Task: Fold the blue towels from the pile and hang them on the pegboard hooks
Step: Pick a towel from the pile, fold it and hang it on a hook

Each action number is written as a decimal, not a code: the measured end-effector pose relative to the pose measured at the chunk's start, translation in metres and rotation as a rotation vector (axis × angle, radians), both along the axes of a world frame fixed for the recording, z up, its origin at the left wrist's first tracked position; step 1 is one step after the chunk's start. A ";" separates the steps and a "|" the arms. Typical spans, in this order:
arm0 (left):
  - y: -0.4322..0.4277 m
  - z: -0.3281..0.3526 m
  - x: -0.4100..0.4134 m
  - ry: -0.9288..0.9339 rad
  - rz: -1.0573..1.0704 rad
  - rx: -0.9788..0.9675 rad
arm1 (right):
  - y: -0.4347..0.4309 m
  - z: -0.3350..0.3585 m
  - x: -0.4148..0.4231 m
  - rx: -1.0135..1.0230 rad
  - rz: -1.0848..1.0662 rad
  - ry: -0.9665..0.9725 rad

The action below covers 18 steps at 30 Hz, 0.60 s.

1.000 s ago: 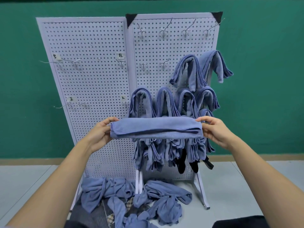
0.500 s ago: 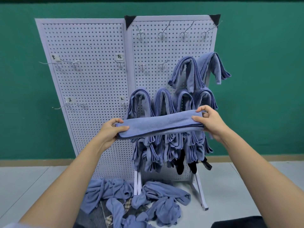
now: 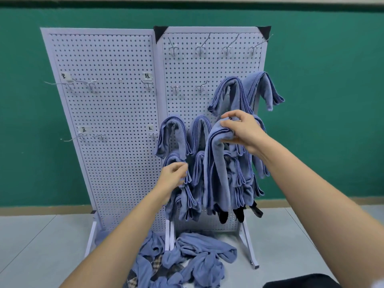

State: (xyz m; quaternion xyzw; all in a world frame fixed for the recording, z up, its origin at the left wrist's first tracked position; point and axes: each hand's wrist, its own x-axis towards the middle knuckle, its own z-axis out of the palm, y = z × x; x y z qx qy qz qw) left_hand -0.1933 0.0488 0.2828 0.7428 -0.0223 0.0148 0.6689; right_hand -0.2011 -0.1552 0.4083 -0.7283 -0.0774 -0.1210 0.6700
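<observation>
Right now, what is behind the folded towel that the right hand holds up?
Behind the folded towel, gripped by the right hand, more folded blue towels hang on the right pegboard panel, with dark items below. The hooks carrying them are covered.

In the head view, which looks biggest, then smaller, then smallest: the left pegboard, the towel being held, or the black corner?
1. Left pegboard: biggest by far.
2. Towel pinched by the right hand.
3. Black corner cap: tiny.
No close calls here.
</observation>
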 end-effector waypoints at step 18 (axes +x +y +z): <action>-0.027 0.052 0.006 -0.540 0.263 0.331 | -0.053 -0.052 0.008 0.015 -0.190 0.170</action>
